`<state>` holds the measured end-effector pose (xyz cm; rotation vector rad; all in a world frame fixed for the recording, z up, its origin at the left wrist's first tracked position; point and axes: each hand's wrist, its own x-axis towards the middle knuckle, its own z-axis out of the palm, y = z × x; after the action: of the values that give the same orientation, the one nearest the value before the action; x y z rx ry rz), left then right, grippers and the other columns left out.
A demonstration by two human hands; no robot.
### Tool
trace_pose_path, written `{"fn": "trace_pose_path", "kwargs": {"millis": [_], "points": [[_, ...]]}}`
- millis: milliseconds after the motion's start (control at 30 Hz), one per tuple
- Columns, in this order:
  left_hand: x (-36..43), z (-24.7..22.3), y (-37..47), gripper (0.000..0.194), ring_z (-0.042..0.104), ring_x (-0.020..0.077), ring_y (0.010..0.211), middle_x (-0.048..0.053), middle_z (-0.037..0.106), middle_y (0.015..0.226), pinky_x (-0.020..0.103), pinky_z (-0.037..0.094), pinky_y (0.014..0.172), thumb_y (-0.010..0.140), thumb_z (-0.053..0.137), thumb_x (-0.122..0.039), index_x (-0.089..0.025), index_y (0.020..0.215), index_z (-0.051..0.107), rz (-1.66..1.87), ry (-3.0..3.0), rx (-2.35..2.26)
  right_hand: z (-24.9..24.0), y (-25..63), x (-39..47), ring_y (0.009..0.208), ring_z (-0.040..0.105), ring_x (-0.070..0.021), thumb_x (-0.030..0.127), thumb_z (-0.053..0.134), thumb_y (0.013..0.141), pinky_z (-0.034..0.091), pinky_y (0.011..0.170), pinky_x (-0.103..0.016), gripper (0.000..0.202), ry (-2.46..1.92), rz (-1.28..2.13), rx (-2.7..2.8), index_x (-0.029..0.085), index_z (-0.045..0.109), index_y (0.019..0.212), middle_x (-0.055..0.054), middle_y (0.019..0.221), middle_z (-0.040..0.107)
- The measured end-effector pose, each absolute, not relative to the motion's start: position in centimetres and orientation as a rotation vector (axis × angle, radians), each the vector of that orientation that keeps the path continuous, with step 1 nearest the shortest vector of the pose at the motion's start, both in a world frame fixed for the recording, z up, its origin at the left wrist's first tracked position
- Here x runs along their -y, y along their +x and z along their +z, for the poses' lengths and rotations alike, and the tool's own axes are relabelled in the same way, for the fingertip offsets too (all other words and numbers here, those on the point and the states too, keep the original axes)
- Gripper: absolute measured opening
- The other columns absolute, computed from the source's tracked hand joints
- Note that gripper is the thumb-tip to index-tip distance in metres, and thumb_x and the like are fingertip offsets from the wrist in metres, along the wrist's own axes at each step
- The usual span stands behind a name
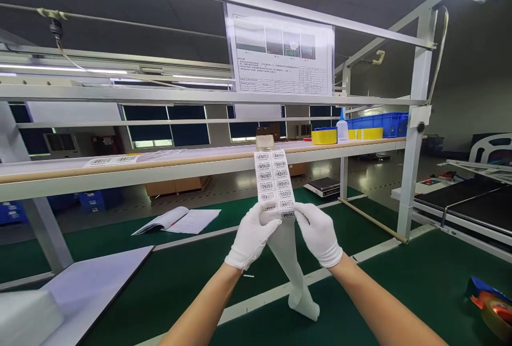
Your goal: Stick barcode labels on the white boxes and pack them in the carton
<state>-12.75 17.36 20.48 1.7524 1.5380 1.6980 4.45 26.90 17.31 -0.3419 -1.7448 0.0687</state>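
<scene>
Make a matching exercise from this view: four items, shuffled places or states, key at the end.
Column 1
1. Label strip
2. Booklet
3. Squeeze bottle
4. Tape dispenser

Column 2
A. Standing on the shelf, blue tip up
B. Held between the gloved left hand and right hand
C. At the picture's lower right edge
D. Lying open on the green surface, beyond the hands and to their left

Pairs: 1-B, 2-D, 3-A, 4-C
</scene>
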Motion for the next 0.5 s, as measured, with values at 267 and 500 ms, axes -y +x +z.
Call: {"fn": "trace_pose_path", "kwargs": {"millis": [267,500], "points": [[-17.1,21.4,-11.7,0.050,0.057,0.0315,0.136,0.009,0.063,0.146,0.052,0.048,0.116,0.089,0.070,-0.049,-0.026,0.133,0.063,1.618,1.729,-1.573,17.8,5.2,-25.6,0.090,0.069,-0.0285,0.019,0.055,0.104,0.065,0.079,-0.047,0.018,-0.394,-0.154,1.695,0.019,0.072,0.101,-0.013,0.097,0.072],[-14.0,14.6,-11.3,0.076,0.042,0.0343,0.151,0.013,0.037,0.168,0.058,0.035,0.124,0.101,0.048,-0.061,-0.028,0.166,0.024,1.689,1.386,-1.826,6.5,12.4,-18.5,0.109,0.071,-0.0364,0.041,0.053,0.104,0.068,0.082,-0.059,0.025,-0.750,0.028,1.698,0.028,0.070,0.118,-0.014,0.121,0.069]]}}
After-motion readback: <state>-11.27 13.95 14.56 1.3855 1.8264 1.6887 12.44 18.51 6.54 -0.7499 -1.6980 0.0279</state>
